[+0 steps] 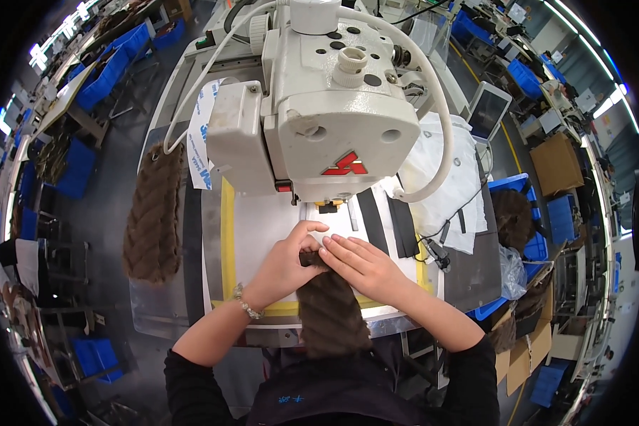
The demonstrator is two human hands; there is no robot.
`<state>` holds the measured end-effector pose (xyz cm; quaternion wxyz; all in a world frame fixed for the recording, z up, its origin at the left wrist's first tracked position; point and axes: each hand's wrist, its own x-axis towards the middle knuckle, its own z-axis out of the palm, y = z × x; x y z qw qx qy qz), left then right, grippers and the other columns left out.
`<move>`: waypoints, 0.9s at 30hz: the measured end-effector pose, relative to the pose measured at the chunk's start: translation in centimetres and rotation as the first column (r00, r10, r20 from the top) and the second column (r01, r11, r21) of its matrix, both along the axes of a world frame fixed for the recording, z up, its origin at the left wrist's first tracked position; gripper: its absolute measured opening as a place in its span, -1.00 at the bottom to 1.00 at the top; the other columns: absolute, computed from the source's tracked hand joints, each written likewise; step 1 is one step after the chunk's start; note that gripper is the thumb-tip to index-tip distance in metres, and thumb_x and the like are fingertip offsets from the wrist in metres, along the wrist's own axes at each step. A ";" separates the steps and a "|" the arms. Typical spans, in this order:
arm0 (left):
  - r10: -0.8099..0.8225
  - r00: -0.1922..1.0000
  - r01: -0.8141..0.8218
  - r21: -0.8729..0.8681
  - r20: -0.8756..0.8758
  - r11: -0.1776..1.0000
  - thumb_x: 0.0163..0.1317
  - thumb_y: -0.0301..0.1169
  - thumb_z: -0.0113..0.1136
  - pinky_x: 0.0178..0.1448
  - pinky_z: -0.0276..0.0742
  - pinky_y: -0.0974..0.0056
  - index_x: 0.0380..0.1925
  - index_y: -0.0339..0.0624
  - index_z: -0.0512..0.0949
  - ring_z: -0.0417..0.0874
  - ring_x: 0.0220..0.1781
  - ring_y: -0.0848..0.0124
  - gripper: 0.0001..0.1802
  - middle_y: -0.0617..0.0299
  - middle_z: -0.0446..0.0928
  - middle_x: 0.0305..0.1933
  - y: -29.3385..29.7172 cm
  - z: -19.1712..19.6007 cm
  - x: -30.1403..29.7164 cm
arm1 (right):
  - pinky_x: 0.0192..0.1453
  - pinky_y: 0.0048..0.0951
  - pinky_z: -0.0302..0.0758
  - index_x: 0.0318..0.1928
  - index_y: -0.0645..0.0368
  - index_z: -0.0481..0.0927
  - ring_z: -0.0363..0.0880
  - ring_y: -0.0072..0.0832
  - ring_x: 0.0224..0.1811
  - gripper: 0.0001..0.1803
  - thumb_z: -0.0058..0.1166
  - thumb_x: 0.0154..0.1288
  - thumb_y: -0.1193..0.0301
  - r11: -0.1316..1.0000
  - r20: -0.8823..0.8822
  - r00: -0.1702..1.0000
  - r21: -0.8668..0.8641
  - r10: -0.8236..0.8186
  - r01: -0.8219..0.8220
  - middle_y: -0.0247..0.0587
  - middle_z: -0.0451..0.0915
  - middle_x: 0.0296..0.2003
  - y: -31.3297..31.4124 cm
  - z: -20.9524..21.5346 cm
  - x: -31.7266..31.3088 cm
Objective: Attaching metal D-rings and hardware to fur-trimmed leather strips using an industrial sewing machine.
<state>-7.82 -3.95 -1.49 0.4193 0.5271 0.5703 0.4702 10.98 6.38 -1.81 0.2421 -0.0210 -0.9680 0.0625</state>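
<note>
A brown fur strip [331, 312] with slanting ridges runs from between my hands down over the table's near edge. My left hand [289, 261] curls its thumb and forefinger round the strip's far end, and a bit of dark fur shows inside the curl. A beaded bracelet circles that wrist. Flat and stretched out, the fingers of my right hand [362, 266] lie against the same end, tips close to the left thumb. What the right thumb does is hidden. Just beyond my hands is the sewing machine's needle area [328, 207], under the white machine head [344, 135].
Another brown fur piece [154, 213] lies at the table's left. Yellow tape [228, 241] borders the white work surface. White sheets [444, 184], black strips [370, 220] and a small black cable device [439, 254] lie right. A blue crate [536, 238] with fur stands beyond.
</note>
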 end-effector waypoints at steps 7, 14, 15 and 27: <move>0.012 1.000 -0.011 0.012 -0.010 1.000 0.05 -0.67 0.27 -0.03 0.53 0.29 0.11 -0.16 0.35 0.62 -0.23 0.32 -0.42 0.18 0.55 -0.34 0.4 -0.8 0.1 | 0.26 -0.28 0.51 0.08 0.30 0.57 0.54 -0.27 0.20 -0.56 0.10 0.14 0.49 0.989 0.029 0.996 0.114 0.087 -0.089 -0.09 0.56 0.11 0.3 0.6 -0.2; 0.047 0.981 -0.038 0.051 -0.187 0.998 0.00 -0.60 0.30 -0.04 0.52 0.23 0.09 -0.15 0.36 0.56 -0.22 0.22 -0.41 0.16 0.51 -0.29 0.6 -0.7 -0.2 | 0.28 -0.27 0.49 0.08 0.37 0.56 0.58 -0.23 0.17 -0.56 0.06 0.17 0.48 0.978 0.062 0.996 0.192 0.070 -0.081 -0.01 0.58 0.09 -0.2 -0.3 -0.2; 0.079 0.962 -0.065 0.059 -0.260 0.996 0.00 -0.58 0.30 -0.05 0.52 0.22 0.08 -0.15 0.36 0.56 -0.23 0.21 -0.42 0.16 0.51 -0.27 0.5 -0.5 -0.2 | 0.28 -0.27 0.49 0.08 0.37 0.56 0.58 -0.23 0.17 -0.56 0.06 0.17 0.48 0.978 0.060 0.996 0.190 0.071 -0.081 -0.01 0.58 0.09 -0.2 -0.4 -0.1; -0.175 0.888 0.221 0.061 -0.424 0.973 -0.05 -0.56 0.28 0.21 0.37 0.21 0.10 -0.06 0.48 0.46 0.21 0.19 -0.40 0.14 0.39 0.27 -3.9 1.0 -2.7 | 0.30 -0.21 0.45 0.12 0.43 0.50 0.54 -0.12 0.21 -0.51 0.00 0.17 0.46 0.998 0.165 0.984 0.001 0.067 -0.068 0.12 0.53 0.14 -0.7 -0.4 0.3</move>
